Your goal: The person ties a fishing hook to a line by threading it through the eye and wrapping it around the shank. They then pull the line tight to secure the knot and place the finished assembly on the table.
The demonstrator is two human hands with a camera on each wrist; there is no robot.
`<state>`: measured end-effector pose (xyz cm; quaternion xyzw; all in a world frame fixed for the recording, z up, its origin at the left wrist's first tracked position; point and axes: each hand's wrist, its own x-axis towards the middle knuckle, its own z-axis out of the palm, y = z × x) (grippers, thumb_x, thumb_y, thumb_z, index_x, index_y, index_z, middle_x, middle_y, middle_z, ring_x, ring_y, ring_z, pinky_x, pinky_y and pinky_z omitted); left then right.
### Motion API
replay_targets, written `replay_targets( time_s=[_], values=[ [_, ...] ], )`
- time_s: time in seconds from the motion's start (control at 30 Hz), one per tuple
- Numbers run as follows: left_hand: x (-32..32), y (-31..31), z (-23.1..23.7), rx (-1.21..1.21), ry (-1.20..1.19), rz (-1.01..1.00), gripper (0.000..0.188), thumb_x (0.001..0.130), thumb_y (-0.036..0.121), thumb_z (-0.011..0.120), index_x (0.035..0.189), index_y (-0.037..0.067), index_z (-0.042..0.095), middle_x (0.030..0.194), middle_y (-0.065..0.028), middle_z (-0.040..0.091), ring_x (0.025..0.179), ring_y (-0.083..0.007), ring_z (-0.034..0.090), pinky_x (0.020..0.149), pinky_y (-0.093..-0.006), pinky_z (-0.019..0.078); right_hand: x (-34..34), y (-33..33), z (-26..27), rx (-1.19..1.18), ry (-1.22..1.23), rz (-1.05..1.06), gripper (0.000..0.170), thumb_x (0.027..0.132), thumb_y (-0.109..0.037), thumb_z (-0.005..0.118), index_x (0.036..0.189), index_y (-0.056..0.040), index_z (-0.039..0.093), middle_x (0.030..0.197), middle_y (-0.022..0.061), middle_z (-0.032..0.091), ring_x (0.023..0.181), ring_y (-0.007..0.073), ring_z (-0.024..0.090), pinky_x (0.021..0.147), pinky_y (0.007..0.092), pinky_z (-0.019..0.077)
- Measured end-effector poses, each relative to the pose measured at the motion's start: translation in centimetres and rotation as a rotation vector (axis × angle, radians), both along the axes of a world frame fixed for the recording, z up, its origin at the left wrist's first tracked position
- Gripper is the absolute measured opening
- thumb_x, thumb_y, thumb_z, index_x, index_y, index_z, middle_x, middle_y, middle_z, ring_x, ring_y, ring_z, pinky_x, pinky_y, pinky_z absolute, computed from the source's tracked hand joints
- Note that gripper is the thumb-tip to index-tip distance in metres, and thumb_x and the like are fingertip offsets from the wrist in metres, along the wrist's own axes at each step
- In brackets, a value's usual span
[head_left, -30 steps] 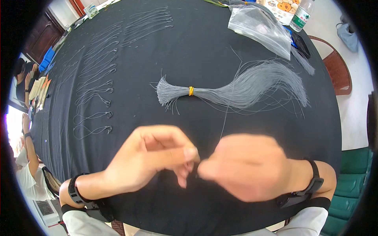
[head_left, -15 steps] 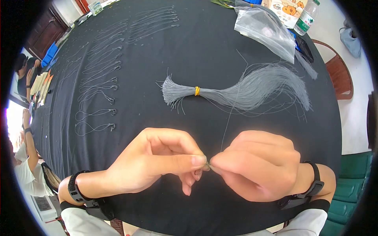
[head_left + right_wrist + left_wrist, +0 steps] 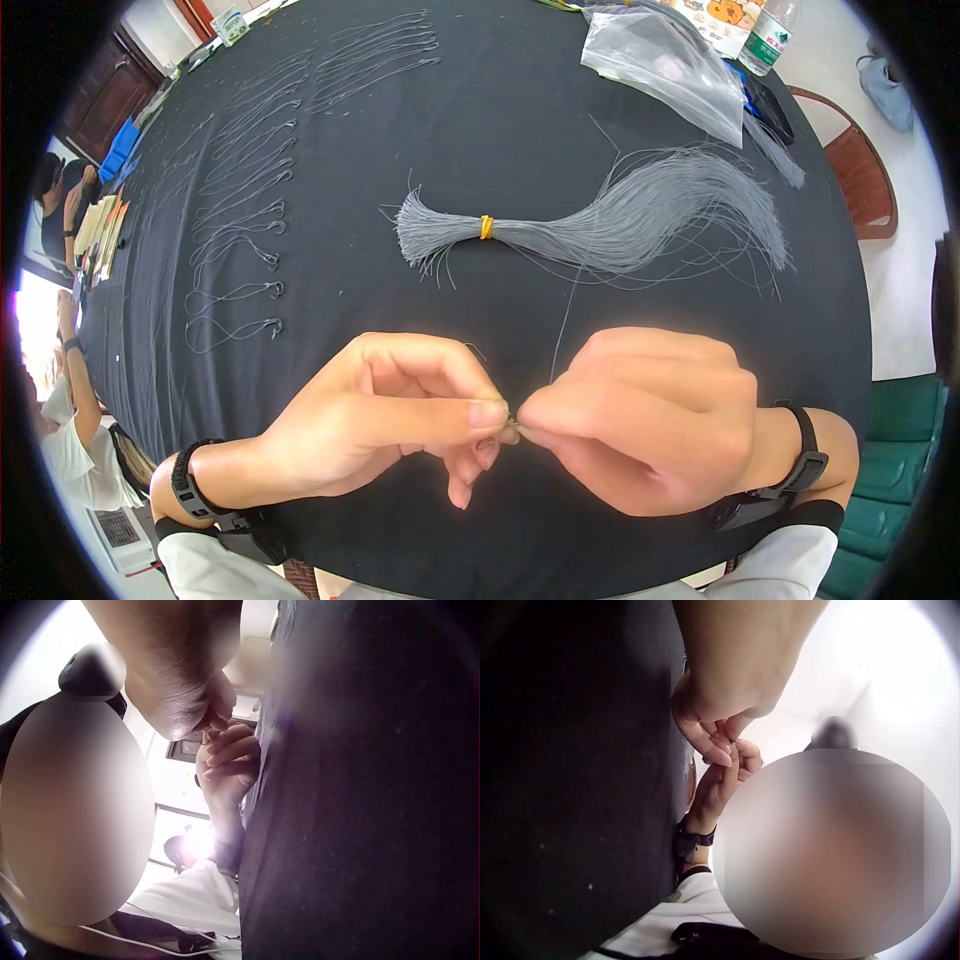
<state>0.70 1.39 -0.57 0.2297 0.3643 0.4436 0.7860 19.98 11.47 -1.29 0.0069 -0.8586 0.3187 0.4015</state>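
Note:
Thumb and index finger of my left hand pinch the end of a thin grey cord. Facing it, my right hand pinches the cord too, its fingertips right against the left ones. The cord runs up from the right fingers toward a grey cord bundle, tied by a yellow band. A short curved piece shows behind the left index finger. Both wrist views show the left hand and right hand meeting at the fingertips above the cloth; the pinched part is mostly hidden.
Looped cords lie in rows on the black tablecloth at left. Far right are a clear plastic bag, a water bottle and a phone. Other people sit along the left edge.
The blurred right hand of a second ago has steadied, and its fingertips have closed in against the left ones. The bundle and looped cords lie as before; the head view shifted slightly.

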Motion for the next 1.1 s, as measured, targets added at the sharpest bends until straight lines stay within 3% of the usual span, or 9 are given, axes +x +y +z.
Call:
replay_targets(
  time_s=[0.93, 1.1],
  values=[
    [0.04, -0.12, -0.22, -0.017, -0.057, 0.014, 0.012, 0.092, 0.009, 0.060, 0.092, -0.003, 0.063, 0.081, -0.0117, 0.064, 0.068, -0.0163, 0.065, 0.059, -0.0315, 0.0565, 0.57, -0.12, 0.26, 0.144, -0.036, -0.021, 0.027, 0.057, 0.008, 0.069, 0.083, 0.0018, 0.065, 0.068, 0.0085, 0.060, 0.056, 0.0214, 0.059, 0.048, 0.0275, 0.0479],
    [0.28, -0.07, 0.14, 0.056, 0.063, 0.092, 0.011, 0.092, 0.008, 0.060, 0.092, -0.003, 0.064, 0.082, -0.0111, 0.065, 0.069, -0.0154, 0.064, 0.058, -0.0300, 0.0562, 0.57, -0.01, 0.45, 0.016, -0.070, -0.058, 0.020, 0.062, 0.008, 0.068, 0.081, 0.0024, 0.065, 0.066, 0.0092, 0.060, 0.056, 0.0205, 0.060, 0.049, 0.0276, 0.0484]
  ],
)
